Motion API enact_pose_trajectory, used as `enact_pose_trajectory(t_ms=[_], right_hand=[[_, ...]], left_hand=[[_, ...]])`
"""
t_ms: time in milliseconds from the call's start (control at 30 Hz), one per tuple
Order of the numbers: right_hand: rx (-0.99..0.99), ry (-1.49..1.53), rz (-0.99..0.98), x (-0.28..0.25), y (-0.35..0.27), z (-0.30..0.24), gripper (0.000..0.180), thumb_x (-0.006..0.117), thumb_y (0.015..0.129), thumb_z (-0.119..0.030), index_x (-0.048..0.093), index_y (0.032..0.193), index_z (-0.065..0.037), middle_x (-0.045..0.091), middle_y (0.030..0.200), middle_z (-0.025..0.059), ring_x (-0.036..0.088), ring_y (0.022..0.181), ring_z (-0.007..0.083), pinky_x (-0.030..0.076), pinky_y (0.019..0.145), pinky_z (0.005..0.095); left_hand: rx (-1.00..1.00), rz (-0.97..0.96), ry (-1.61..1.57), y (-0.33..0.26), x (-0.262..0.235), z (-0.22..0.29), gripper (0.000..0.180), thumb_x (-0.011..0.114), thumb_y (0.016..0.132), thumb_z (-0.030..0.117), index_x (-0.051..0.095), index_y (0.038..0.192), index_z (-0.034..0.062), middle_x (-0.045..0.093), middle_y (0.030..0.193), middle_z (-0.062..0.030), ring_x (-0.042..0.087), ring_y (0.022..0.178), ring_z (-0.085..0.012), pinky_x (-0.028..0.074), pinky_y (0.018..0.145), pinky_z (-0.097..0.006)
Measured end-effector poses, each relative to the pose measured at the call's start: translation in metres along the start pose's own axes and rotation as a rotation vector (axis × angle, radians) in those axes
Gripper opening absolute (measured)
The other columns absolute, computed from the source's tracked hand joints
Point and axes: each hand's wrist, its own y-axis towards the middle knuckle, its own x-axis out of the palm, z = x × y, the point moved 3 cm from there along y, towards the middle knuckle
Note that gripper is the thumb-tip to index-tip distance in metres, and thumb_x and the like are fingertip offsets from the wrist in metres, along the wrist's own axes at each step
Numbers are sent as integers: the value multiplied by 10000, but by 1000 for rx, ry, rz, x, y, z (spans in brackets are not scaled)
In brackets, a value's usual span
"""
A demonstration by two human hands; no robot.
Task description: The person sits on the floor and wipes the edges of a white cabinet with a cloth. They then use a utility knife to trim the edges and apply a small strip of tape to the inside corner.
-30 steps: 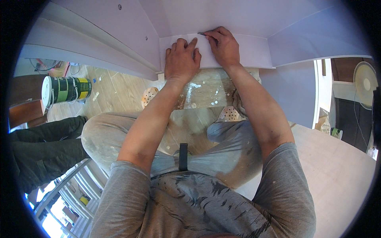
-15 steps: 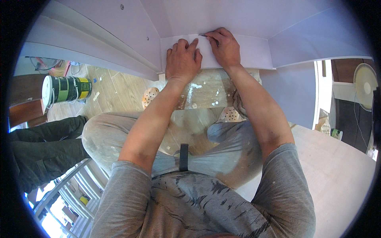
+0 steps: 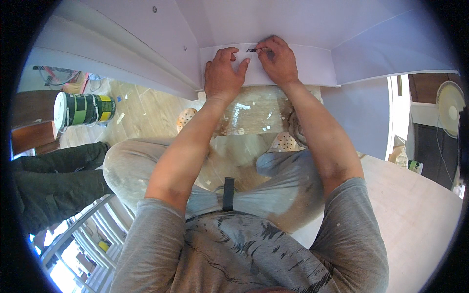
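A thin, dark knife blade (image 3: 251,50) sticks out leftward from the fingertips of my right hand (image 3: 278,61), which pinches it. The rest of it is hidden in the fingers. It hovers over or touches the narrow white ledge (image 3: 312,68) inside a pale cabinet-like recess; which of the two I cannot tell. Beside it on the left, my left hand (image 3: 224,73) rests over the same ledge with fingers bent and thumb apart, holding nothing. A thin seam runs along the ledge's back edge, just behind both hands.
Pale panels (image 3: 391,49) wall in the ledge on both sides. Beneath my forearms lies a paint-spotted board (image 3: 254,115). A green and white bucket (image 3: 83,111) lies on its side at left, near someone's dark-trousered legs (image 3: 58,183). A fan (image 3: 450,107) stands far right.
My right hand has brought the blade a little nearer, off the back seam. My left index finger, stretched toward the seam before, has drawn back and bent.
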Motion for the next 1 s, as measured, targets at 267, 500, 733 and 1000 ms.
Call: enact_pose_trajectory(t_ms=[267,500,733,1000], right_hand=[[-29,76,-71,-1,-3,-6,112,731,921,-115,771,1018,-78,713,1040,82,695,1012,283,570,795,382],[-15,101,9,8,-1,-1,130,736,922,-76,780,1043,-63,730,1052,111,729,947,297,585,811,388],[-78,47,-82,34,6,-29,185,715,938,-115,805,1097,-91,733,1051,107,723,893,326,601,795,412],[-45,-76,-44,43,11,-36,183,713,931,-148,816,1081,-130,732,1038,71,716,957,310,599,843,419]], left_hand=[[-65,-67,-66,5,-1,-5,225,756,961,323,766,1081,133,700,1136,-75,672,986,-354,515,926,-464],[-41,22,-75,-1,5,-12,173,683,991,242,739,1024,81,687,1119,-112,652,992,-394,516,913,-483],[117,-14,-3,-10,4,-15,220,619,1028,242,681,981,37,652,1072,-156,615,939,-430,501,885,-530],[97,0,-193,-11,-2,-16,127,704,926,167,658,948,51,638,1045,-148,631,954,-434,517,863,-540]])
